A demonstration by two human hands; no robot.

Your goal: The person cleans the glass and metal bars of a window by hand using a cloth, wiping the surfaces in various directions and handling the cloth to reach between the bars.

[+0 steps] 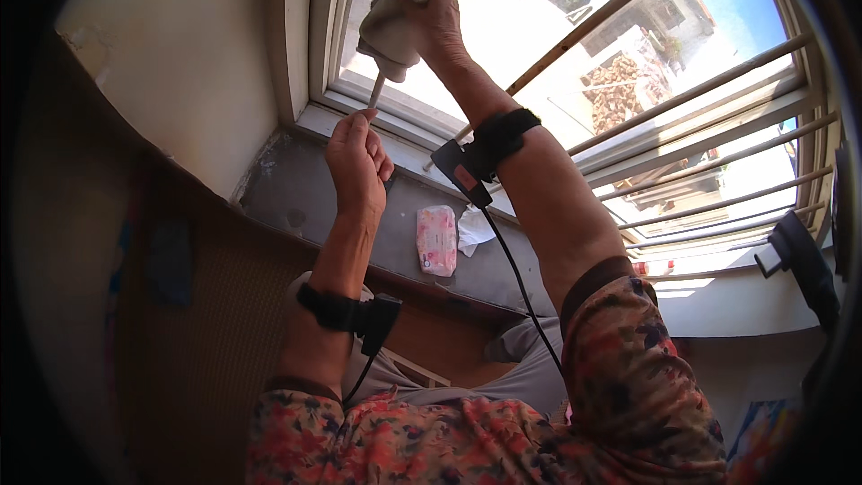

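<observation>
My left hand (359, 160) pinches the lower part of a thin, pale window bar (376, 90) between thumb and fingertips. Higher up, my right hand (438, 21) grips a greyish-white cloth (392, 30) that is bunched around the same bar and hides part of it. Behind both hands stands the window glass (485, 7) in its light frame. Below, on the grey windowsill (397, 215), lie a pink patterned soft pack (436, 241) and a crumpled white tissue (474, 229) beside it.
Several more bars (714, 165) cross the window at the right, one brownish and spotted. A plastered wall (195, 67) borders the sill at the left. A black cable (515, 256) hangs from the device strapped on my right arm. A dark clamp-like object (798, 263) is at far right.
</observation>
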